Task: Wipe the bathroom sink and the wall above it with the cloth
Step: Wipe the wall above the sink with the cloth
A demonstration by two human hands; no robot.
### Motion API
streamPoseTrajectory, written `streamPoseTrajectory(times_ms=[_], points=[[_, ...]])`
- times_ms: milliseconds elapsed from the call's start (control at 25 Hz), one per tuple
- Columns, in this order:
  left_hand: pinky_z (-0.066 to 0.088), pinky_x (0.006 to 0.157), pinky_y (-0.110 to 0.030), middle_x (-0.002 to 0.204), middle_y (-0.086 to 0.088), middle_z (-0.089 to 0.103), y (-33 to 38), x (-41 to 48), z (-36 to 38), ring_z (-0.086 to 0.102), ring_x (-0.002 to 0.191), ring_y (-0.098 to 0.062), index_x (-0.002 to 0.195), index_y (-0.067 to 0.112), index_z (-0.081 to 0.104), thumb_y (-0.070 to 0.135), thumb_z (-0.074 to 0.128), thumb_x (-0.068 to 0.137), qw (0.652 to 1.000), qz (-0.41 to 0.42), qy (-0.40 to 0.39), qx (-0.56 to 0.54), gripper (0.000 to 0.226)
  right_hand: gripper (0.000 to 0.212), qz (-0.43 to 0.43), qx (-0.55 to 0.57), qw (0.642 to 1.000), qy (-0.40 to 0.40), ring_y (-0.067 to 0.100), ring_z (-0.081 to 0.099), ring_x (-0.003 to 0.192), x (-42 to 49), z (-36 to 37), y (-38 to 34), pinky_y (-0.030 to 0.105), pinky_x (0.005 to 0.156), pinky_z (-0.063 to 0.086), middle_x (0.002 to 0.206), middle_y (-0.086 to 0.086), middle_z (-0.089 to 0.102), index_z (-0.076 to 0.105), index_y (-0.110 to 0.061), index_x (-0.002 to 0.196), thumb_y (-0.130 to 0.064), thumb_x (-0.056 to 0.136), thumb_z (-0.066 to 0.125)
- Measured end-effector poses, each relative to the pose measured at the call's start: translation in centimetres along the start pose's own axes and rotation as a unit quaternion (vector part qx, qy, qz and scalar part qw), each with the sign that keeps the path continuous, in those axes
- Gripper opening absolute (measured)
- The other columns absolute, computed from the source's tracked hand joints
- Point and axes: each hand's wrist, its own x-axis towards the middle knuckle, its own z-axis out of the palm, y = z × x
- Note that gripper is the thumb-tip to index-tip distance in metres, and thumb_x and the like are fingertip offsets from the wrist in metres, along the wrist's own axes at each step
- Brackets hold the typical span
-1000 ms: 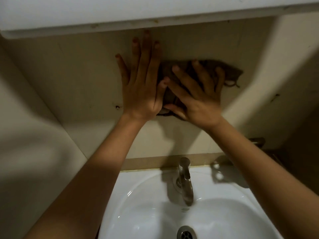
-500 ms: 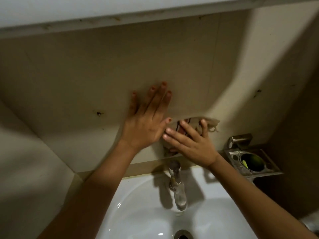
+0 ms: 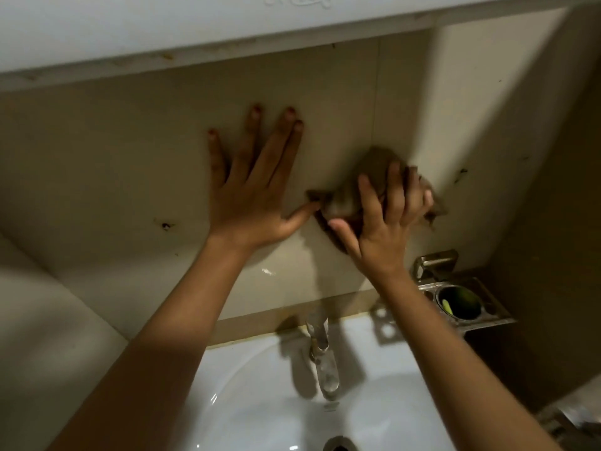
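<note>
A brown cloth [image 3: 357, 187] is pressed against the beige tiled wall [image 3: 130, 151] above the white sink [image 3: 266, 395]. My right hand [image 3: 383, 219] lies over the cloth with its fingers curled on it, blurred by motion. My left hand [image 3: 257, 183] rests flat on the wall just left of the cloth, fingers spread, its thumb touching the cloth's left corner. The chrome tap [image 3: 323, 362] stands at the sink's back edge, below both hands.
A white cabinet underside [image 3: 195, 30] overhangs the wall. A metal holder [image 3: 461, 301] with a dark cup hole is fixed at the right, next to the brown side wall. Dark specks [image 3: 166, 225] mark the tiles at left and right. The drain [image 3: 338, 445] shows at the bottom.
Both hands have moved up the wall from just above the tap. My right hand has carried the cloth up and to the right, and my left hand has spread wider.
</note>
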Motion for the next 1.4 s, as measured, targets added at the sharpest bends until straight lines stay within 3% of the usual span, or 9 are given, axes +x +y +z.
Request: streamPoseTrajectory(times_ms=[120, 320, 400, 480, 640, 960, 1080, 1240, 1400], points=[[0.005, 0.106, -0.058, 0.147, -0.003, 0.036, 0.5, -1.3, 0.6, 0.025, 0.135, -0.027, 0.143, 0.011, 0.031, 0.068, 0.044, 0.08, 1.0, 0.015, -0.004, 0.01, 0.085, 0.065, -0.004, -0.033, 0.997, -0.065, 0.021, -0.011, 0.144, -8.6, 0.8, 1.2, 0.058, 0.107, 0.009, 0.157, -0.009, -0.016, 0.005, -0.042, 0.147, -0.062, 0.092, 0.034], [0.0, 0.111, -0.057, 0.147, -0.001, 0.027, 3.0, -3.7, 1.0, 0.025, 0.135, -0.021, 0.143, 0.009, 0.027, 0.058, 0.042, 0.086, 0.998, 0.03, -0.03, 0.047, 0.076, 0.062, -0.048, -0.054, 0.982, -0.172, 0.029, -0.018, 0.142, -17.6, 1.3, 1.9, 0.058, 0.109, -0.004, 0.156, -0.004, -0.021, 0.0, -0.042, 0.147, -0.057, 0.094, 0.027], [0.002, 0.109, -0.058, 0.152, -0.003, 0.026, 3.3, -3.6, 0.7, 0.01, 0.143, -0.019, 0.144, 0.008, 0.023, 0.059, 0.038, 0.088, 0.998, 0.017, -0.038, 0.047, 0.077, 0.063, -0.04, -0.055, 0.981, -0.182, 0.03, -0.017, 0.142, -17.6, 1.0, 1.8, 0.06, 0.108, -0.003, 0.156, -0.003, -0.021, -0.001, -0.041, 0.148, -0.057, 0.094, 0.028], [-0.002, 0.109, -0.058, 0.152, -0.005, 0.023, 3.1, -2.9, 0.2, -0.007, 0.145, -0.016, 0.145, 0.008, 0.019, 0.059, 0.031, 0.09, 0.998, -0.008, -0.043, 0.042, 0.076, 0.064, -0.025, -0.049, 0.985, -0.164, 0.028, -0.016, 0.143, -15.3, 1.0, 1.0, 0.061, 0.106, 0.0, 0.156, -0.004, -0.02, 0.0, -0.041, 0.148, -0.055, 0.094, 0.031], [0.007, 0.103, -0.062, 0.147, -0.012, 0.032, 2.9, -0.5, -1.4, 0.021, 0.137, -0.029, 0.143, 0.004, 0.025, 0.057, 0.028, 0.092, 0.998, -0.047, -0.023, 0.02, 0.073, 0.057, 0.013, -0.017, 0.996, -0.089, 0.027, -0.003, 0.144, -5.7, 0.6, -2.0, 0.061, 0.105, 0.008, 0.158, -0.003, -0.003, 0.019, -0.036, 0.145, -0.056, 0.093, 0.032], [0.009, 0.102, -0.064, 0.142, -0.026, 0.041, 5.2, 3.8, -2.6, 0.024, 0.134, -0.032, 0.138, -0.004, 0.033, 0.057, 0.025, 0.093, 0.995, -0.089, 0.004, -0.044, 0.077, 0.048, -0.057, -0.033, 0.998, 0.011, 0.041, 0.046, 0.126, 10.5, -2.1, -2.8, 0.062, 0.1, 0.028, 0.133, 0.009, 0.056, 0.061, -0.029, 0.124, -0.052, 0.084, 0.047], [0.007, 0.101, -0.063, 0.143, -0.024, 0.04, 7.4, 5.0, -2.3, 0.021, 0.134, -0.029, 0.139, -0.003, 0.03, 0.057, 0.026, 0.092, 0.996, -0.073, -0.004, -0.057, 0.077, 0.052, -0.065, -0.073, 0.995, 0.014, 0.04, 0.042, 0.128, 12.4, -3.5, 1.6, 0.059, 0.098, 0.034, 0.133, 0.016, 0.054, 0.061, -0.025, 0.124, -0.056, 0.084, 0.052], [0.005, 0.106, -0.056, 0.146, -0.022, 0.037, 10.0, 6.1, -1.7, 0.019, 0.136, -0.028, 0.141, -0.001, 0.028, 0.058, 0.03, 0.09, 0.994, -0.064, -0.012, -0.082, 0.078, 0.06, 0.054, -0.032, 0.997, 0.046, 0.051, 0.034, 0.126, 14.0, -5.4, 8.1, 0.061, 0.102, 0.028, 0.132, 0.031, 0.044, 0.058, -0.005, 0.124, -0.05, 0.085, 0.061], [0.002, 0.108, -0.053, 0.147, -0.021, 0.036, 11.4, 6.2, -1.4, 0.018, 0.136, -0.028, 0.141, 0.0, 0.026, 0.06, 0.029, 0.09, 0.993, -0.068, -0.027, -0.088, 0.079, 0.058, 0.029, -0.025, 0.997, 0.071, 0.054, 0.033, 0.125, 13.6, -5.6, 10.4, 0.062, 0.103, 0.026, 0.133, 0.036, 0.04, 0.052, -0.007, 0.129, -0.048, 0.088, 0.057]])
